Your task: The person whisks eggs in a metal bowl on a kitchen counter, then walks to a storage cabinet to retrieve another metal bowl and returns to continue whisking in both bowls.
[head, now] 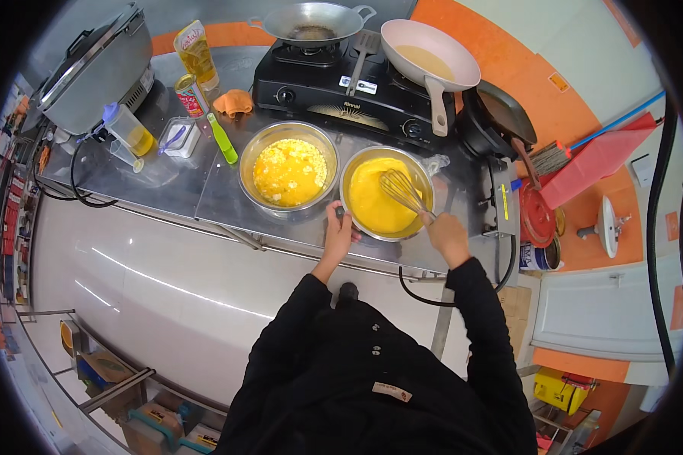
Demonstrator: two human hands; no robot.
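Note:
With my right hand (447, 234) I grip the handle of a wire whisk (401, 189), its wires in a smooth yellow mixture (370, 199). That mixture fills part of a stainless steel bowl (387, 236) near the counter's front edge. My left hand (339, 232) holds this bowl's left rim, thumb and fingers on it. A second steel bowl (250, 193) stands close on the left, holding a yellow liquid with pale lumps (289, 173). Left of it lie a lime-green handled utensil (222, 139) and a small clear container of white powder (180, 139) with a purple spoon (173, 139).
Behind the bowls, a black two-burner gas stove (324, 108) carries a wok (313, 25), a gray spatula (364, 54) and a pale frying pan (432, 54). Dark pans (501, 114) stand right. Left are an oil pouch (196, 54), a can (191, 94), an orange cloth (233, 103) and a measuring jug (130, 131).

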